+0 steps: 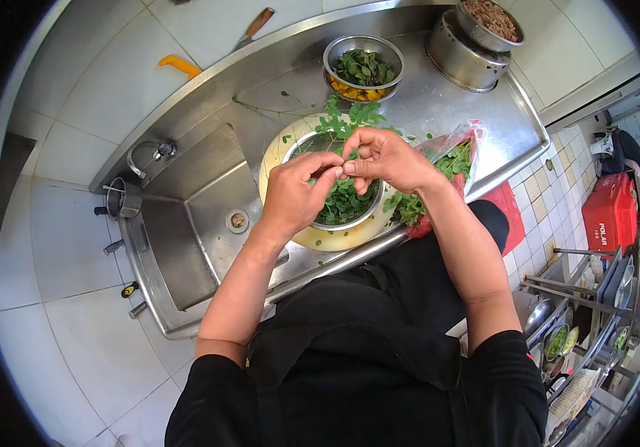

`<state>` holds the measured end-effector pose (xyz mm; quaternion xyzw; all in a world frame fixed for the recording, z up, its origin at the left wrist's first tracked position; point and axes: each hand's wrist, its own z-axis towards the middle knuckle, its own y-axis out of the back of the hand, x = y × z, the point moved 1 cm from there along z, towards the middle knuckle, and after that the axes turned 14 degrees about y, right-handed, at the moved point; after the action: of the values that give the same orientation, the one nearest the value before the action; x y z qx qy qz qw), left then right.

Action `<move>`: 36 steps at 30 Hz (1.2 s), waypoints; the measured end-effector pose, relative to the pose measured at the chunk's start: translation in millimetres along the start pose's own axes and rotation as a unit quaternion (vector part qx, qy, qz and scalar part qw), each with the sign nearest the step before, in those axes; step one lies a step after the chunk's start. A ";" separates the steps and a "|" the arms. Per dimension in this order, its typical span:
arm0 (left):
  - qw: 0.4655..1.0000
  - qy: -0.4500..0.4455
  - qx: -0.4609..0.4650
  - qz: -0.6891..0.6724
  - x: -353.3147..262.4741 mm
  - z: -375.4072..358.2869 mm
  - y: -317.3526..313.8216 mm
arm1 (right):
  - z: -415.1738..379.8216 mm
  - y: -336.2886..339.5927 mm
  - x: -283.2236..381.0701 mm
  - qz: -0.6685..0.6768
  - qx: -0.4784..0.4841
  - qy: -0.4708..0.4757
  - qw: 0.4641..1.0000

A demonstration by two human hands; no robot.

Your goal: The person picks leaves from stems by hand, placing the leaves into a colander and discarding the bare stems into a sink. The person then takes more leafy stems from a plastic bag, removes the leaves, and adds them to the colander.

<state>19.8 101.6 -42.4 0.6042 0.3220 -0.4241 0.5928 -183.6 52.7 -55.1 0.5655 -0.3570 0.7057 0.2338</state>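
Observation:
Over a metal colander (376, 207) of small green leaves (344, 203), both hands meet fingertip to fingertip. My left hand (301, 186) is closed in a pinch. My right hand (387, 160) pinches too, with a leafy green sprig (341, 123) at its fingers, its leaves spreading beyond the hand. Whatever lies between the left fingertips is too small to make out. Beneath the colander is a pale yellow round tray (271, 160). Right of it, a plastic bag (457, 141) holds leafy greens (454, 160).
A steel bowl of dark leaves (364, 67) stands on a bowl of orange pieces (357, 92). The sink basin (193, 216) and faucet (152, 151) are left. At the back are a knife (255, 26) and a pot (465, 56); a red cooler (609, 212) sits far right.

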 end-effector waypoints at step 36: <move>0.610 0.513 0.408 0.445 226.4 -367.7 203.3 | 0.6 4.6 -68.9 0.092 -0.089 -0.169 0.977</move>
<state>347.1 421.4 -177.7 0.9713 0.0583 0.1840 0.1388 -169.3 54.4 -122.6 0.6189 -0.5028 0.5836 0.1534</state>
